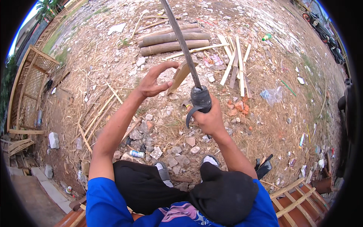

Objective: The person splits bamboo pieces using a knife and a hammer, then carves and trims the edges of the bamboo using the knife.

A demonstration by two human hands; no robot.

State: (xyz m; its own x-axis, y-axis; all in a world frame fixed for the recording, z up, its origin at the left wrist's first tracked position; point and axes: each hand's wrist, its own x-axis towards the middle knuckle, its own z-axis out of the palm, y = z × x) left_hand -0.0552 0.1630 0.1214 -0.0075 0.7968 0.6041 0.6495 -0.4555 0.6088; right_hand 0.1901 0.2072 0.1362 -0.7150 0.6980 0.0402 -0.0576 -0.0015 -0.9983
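My right hand (211, 117) is closed round the black-wrapped handle of a machete (184, 45). Its long, narrow, dark blade points up and away, past the top of the view. A loose black strip hangs from the handle. Just left of the blade, a short piece of split bamboo (179, 78) stands tilted. My left hand (155, 80) curves at its left side, with the thumb and index finger at its edge; the other fingers are partly hidden. The blade passes in front of the bamboo's upper right side, and I cannot tell whether they touch.
Thick bamboo poles (174, 39) lie ahead, with pale split strips (238, 66) to their right. Stones (177, 159) and a small can (137, 154) lie by my feet. A woven lattice panel (32, 89) leans at left. A slatted wooden frame (300, 204) lies at lower right.
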